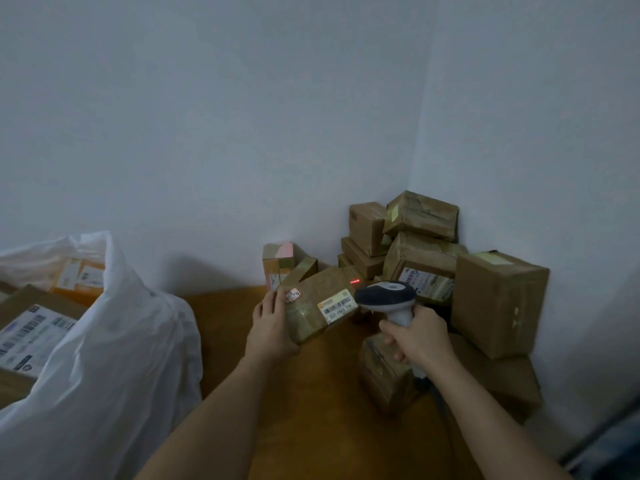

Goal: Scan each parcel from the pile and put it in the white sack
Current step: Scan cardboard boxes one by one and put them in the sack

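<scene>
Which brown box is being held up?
The taped parcel with the barcode label, gripped by the left hand. The other boxes sit in the corner pile.

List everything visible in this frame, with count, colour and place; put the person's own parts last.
held parcel: one, brown with a white barcode label, above the table in the left hand.
scanner: one, grey and white, in the right hand; its red line falls past the label.
parcel pile: several, exact count unclear, brown, stacked in the corner at right.
wrapped parcel: one, brown, on the table under the right hand.
white sack: one, white, at left, open, with labelled parcels inside.
table: one, brown wood.
hands: left hand grips the held parcel; right hand grips the scanner.
</scene>
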